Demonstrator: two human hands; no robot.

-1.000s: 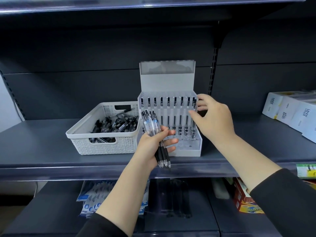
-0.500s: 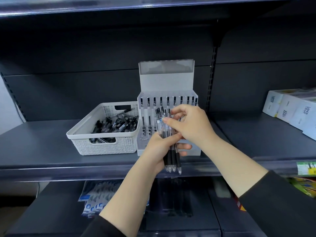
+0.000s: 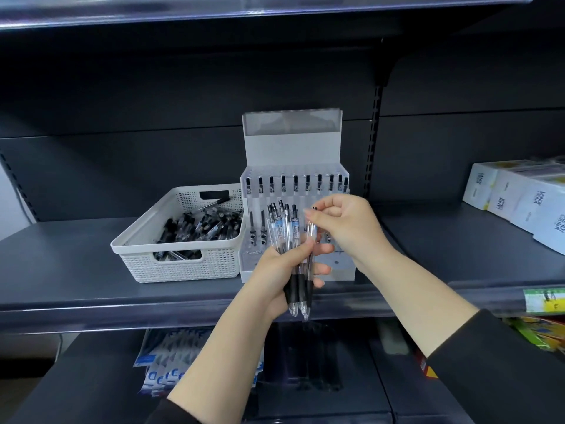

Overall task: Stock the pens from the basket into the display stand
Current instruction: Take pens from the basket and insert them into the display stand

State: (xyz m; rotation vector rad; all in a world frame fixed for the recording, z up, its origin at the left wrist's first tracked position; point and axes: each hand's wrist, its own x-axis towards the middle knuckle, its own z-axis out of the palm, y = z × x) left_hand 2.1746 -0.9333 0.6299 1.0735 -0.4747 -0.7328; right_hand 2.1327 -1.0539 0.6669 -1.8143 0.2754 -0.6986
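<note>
Left hand (image 3: 276,270) grip round pen bundle (image 3: 286,237), right hand (image 3: 345,228) pinching one pen (image 3: 311,232)

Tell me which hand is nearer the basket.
Left. The left hand holds a bundle of pens just right of the basket, near its front corner. The right hand is farther right, in front of the stand, pinching one pen.
</note>
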